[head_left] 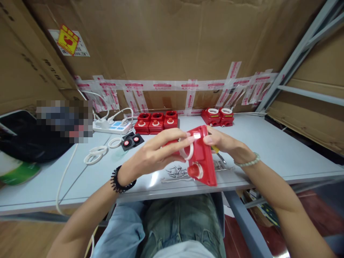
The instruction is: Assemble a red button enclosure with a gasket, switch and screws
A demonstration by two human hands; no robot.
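I hold a red alarm housing (202, 154) tilted above the front of the table, with a small red dome on its lower part. My left hand (163, 147) is closed on its left side, fingers lying across a white ring (191, 152) on the housing; its thumb is hidden. My right hand (221, 139) grips the upper right edge with the thumb on top. A tool with a yellow handle (215, 148) and a metal shaft sticks out beneath the right hand. Loose screws (177, 171) lie on the table just below the housing.
Three red housings (156, 123) with domes stand at the back, and two with white rings (220, 116) farther right. White rings (95, 154), black round parts (131, 141) and a power strip (114, 126) lie leftward. A white cable (64, 175) hangs over the front edge.
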